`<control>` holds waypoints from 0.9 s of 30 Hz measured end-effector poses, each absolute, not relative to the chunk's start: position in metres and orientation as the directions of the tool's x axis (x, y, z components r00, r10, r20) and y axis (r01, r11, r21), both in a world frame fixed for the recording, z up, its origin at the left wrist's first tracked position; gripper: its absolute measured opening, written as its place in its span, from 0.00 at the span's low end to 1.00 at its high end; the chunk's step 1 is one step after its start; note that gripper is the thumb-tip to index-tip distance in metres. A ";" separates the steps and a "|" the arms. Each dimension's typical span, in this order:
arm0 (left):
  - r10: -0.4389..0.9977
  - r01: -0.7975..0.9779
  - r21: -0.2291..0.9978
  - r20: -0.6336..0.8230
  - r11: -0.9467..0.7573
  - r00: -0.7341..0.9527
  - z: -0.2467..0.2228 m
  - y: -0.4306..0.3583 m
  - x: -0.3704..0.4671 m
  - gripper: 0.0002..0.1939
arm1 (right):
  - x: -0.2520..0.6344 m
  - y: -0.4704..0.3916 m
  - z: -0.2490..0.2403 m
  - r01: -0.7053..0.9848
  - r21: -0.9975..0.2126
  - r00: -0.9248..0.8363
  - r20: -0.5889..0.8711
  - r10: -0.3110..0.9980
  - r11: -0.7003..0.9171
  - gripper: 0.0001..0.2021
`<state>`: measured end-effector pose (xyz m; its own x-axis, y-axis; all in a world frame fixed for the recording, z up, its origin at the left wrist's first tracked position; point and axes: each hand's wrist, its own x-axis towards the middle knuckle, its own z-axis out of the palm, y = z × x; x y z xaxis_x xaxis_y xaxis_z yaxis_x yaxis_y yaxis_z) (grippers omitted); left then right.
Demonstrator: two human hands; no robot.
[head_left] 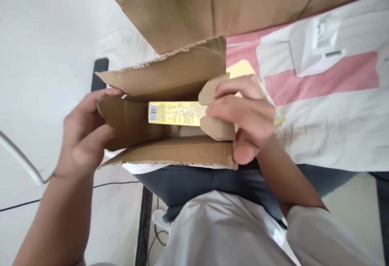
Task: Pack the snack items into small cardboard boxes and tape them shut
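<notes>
A small cardboard box (170, 150) stands open in front of me with its flaps raised. Inside lies a slim yellow carton (178, 113) with a barcode at its left end. My left hand (88, 132) pinches the box's left flap (121, 120), fingers behind it and thumb in front. At the other end, my right hand (246, 114) grips the notched right flap (217, 130), fingertips over its inner face and thumb on the outside. That flap and hand cover the carton's right end. A yellow printed piece (241, 68) lies partly hidden behind my right hand.
A big cardboard box (243, 3) stands at the back. To the right, a white box-like object (317, 47) rests on a pink and white cloth (331, 79). A dark phone-like object (99, 73) lies at the left. Dark cables run at lower left.
</notes>
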<state>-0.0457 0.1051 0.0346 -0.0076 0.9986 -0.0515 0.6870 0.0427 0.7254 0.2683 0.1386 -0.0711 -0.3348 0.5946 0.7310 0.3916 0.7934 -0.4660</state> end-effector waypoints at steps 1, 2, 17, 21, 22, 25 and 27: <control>0.999 0.676 0.736 -0.051 0.036 0.003 0.032 0.104 -0.050 0.28 | 0.266 0.136 -0.070 0.313 -0.449 -0.339 0.770 0.541 0.837 0.38; 0.999 0.651 0.759 -0.035 0.015 0.019 0.028 0.103 -0.055 0.29 | 0.264 0.134 -0.069 0.235 -0.443 -0.337 0.797 0.501 0.865 0.37; 0.843 0.668 0.514 0.300 -0.538 0.447 0.012 0.100 -0.051 0.29 | 0.248 0.122 -0.074 0.076 -0.854 -0.069 0.510 0.857 0.515 0.37; 0.752 0.758 0.032 0.163 -0.651 0.639 0.006 0.088 -0.019 0.42 | 0.244 0.112 -0.064 0.109 -0.871 -0.072 0.474 0.878 0.479 0.32; 0.756 0.773 -0.041 0.180 -0.633 0.629 0.000 0.085 -0.012 0.43 | 0.250 0.112 -0.063 0.140 -0.865 -0.066 0.477 0.876 0.482 0.29; 0.763 0.801 -0.137 0.246 -0.583 0.598 -0.017 0.078 -0.003 0.38 | 0.294 0.122 -0.065 0.327 -0.847 0.120 0.476 0.871 0.418 0.17; 0.744 0.791 -0.136 0.277 -0.597 0.609 -0.026 0.079 -0.004 0.37 | 0.342 0.136 -0.068 0.484 -0.851 0.372 0.410 0.833 0.203 0.12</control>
